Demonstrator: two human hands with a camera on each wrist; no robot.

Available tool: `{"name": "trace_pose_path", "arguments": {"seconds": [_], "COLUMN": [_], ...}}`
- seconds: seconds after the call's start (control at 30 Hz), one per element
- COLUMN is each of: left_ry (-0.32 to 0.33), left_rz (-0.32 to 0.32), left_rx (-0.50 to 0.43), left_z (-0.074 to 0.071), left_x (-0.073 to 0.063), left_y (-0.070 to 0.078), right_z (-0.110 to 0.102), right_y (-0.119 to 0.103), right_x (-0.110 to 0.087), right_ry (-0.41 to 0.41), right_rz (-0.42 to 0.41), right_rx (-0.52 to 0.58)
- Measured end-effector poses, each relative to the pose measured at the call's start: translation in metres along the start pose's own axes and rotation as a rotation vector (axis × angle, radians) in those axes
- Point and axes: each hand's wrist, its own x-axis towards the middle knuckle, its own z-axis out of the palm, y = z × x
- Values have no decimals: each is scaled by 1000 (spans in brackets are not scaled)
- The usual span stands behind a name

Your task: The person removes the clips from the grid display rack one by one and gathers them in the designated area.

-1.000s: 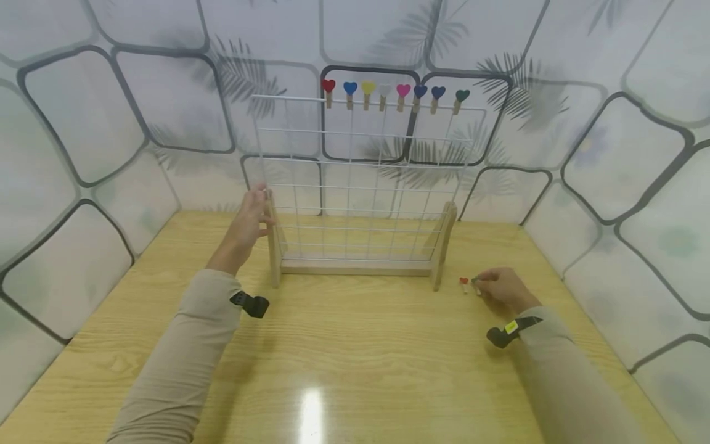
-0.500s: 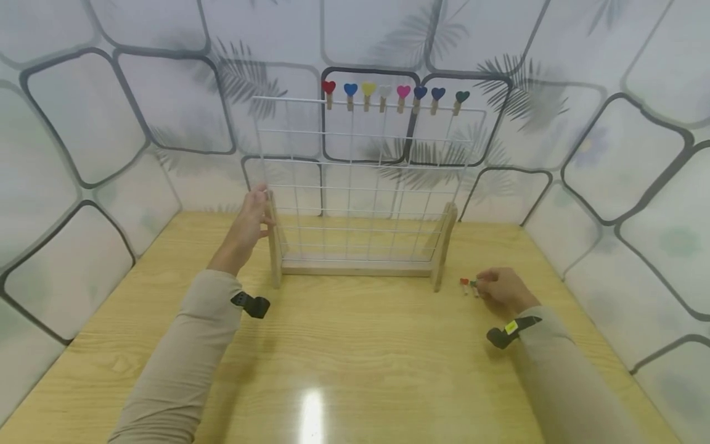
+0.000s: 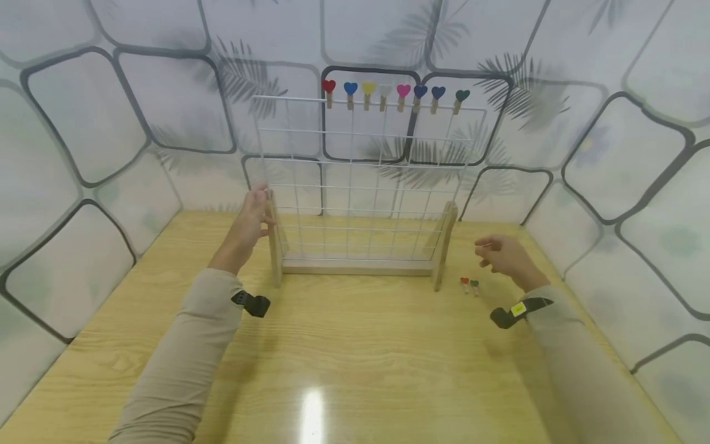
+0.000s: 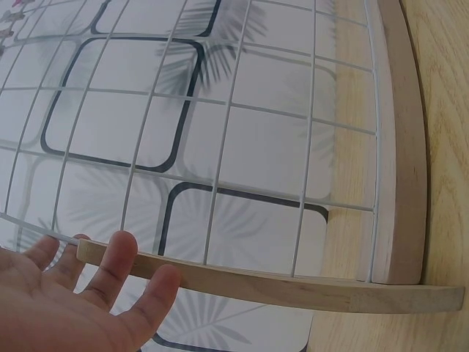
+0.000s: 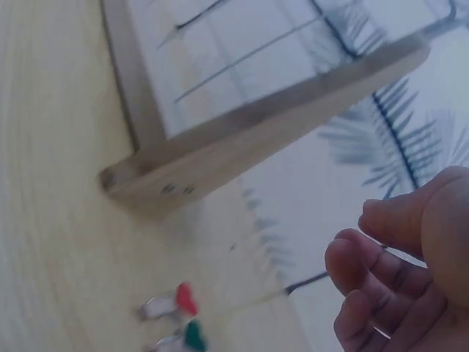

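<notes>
A white wire grid rack with wooden side posts stands on the table. My left hand rests against its left post; the fingers touch the wood near its upper end, and the thumb is hidden in the left wrist view. Two small heart clothespins, one red and one green, lie side by side just right of the rack. Above and behind them hovers my right hand, fingers loosely bent, nothing visible between them. Several heart clothespins in various colours stand along the rack's top wire.
The wood-grain table reaches back to patterned walls behind and on both sides. A glare spot lies near the front. The rack's right post rises close to the two loose clothespins.
My right hand has let go of the green clothespin and moved up and away from the table, leaving it beside the red one. The left hand has stayed at the post.
</notes>
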Motion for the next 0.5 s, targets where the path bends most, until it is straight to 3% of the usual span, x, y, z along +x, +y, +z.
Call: {"name": "trace_pose_path", "arguments": {"seconds": [0.27, 0.5], "left_ry": [1, 6], "left_rz": [6, 0], "left_rx": [13, 14], "left_z": [1, 1], "left_x": [-2, -2], "left_y": [1, 3], "right_z": [-9, -9], "right_y": [-59, -103], "right_x": [5, 7], "right_ry": [55, 49], "right_rz": [-119, -203], "right_rx": [14, 15]}}
